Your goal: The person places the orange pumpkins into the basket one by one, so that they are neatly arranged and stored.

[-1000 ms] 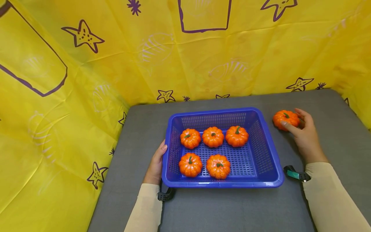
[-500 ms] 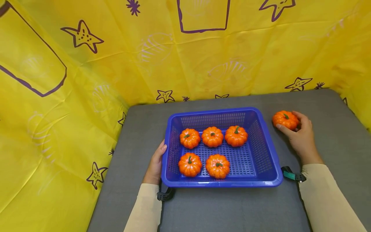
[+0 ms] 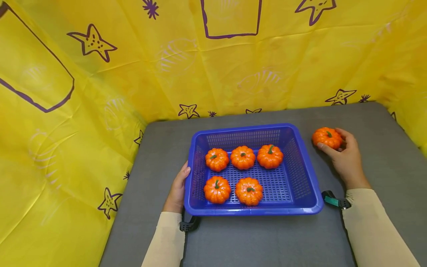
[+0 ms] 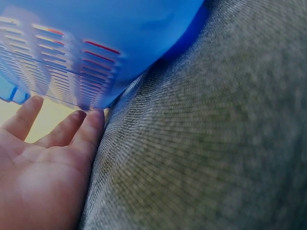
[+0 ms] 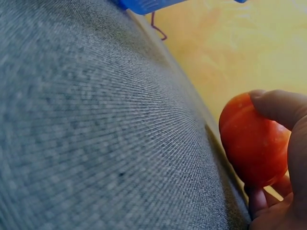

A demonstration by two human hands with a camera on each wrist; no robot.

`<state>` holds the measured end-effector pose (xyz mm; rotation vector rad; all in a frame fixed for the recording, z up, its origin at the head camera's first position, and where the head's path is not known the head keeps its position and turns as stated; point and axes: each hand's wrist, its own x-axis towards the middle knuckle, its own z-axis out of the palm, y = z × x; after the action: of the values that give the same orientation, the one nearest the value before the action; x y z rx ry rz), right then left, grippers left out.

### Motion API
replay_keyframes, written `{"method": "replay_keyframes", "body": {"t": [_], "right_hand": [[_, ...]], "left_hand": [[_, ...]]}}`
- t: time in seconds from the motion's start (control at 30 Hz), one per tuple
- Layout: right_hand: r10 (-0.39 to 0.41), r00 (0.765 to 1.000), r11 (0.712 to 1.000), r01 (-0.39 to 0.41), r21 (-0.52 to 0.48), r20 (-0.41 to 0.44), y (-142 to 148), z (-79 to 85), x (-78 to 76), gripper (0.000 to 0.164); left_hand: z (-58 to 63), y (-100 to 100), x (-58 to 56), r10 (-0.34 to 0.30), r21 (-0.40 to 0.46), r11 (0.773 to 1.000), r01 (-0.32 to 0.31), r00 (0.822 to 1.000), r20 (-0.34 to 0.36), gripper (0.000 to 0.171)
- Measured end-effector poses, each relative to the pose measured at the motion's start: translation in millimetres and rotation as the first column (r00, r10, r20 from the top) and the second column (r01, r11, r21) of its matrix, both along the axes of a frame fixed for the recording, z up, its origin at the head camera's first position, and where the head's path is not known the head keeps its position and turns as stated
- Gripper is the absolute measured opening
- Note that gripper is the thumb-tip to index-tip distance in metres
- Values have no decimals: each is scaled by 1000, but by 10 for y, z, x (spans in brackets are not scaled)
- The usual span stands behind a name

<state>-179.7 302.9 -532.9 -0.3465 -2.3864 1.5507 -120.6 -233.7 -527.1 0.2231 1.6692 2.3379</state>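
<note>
A blue slotted plastic basket (image 3: 253,212) stands on the grey table. Inside it are several small orange pumpkins with green stems: three in a back row, among them the middle one (image 3: 242,157), and two in front, one being the left one (image 3: 217,190). My left hand (image 3: 176,189) rests against the basket's left side; in the left wrist view its fairly straight fingers (image 4: 88,129) touch the slotted wall (image 4: 72,72). Right of the basket, my right hand (image 3: 348,159) holds another pumpkin (image 3: 327,138) between thumb and fingers, close over the table.
The grey cloth-covered table (image 3: 267,241) reaches back to a yellow curtain (image 3: 217,74) printed with starfish and fish. The curtain also runs along the left and right sides. Black straps, such as the right one (image 3: 335,200), sit at both wrists.
The right hand has moved slightly left, and its fingers have closed round the pumpkin. The left hand and the basket stay in place while the head view shifts a little.
</note>
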Motion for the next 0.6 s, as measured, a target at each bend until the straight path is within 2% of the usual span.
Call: {"method": "replay_keyframes", "body": {"t": [0.37, 0.6], "right_hand": [[18, 1000, 999, -18, -44, -6, 9, 24, 12, 80], [84, 996, 991, -84, -104, -4, 56, 55, 41, 75]], "left_hand": [[-3, -4, 1, 17, 11, 1000, -17, 1000, 6, 69], [-24, -2, -8, 8, 19, 1000, -8, 1000, 10, 68]]}}
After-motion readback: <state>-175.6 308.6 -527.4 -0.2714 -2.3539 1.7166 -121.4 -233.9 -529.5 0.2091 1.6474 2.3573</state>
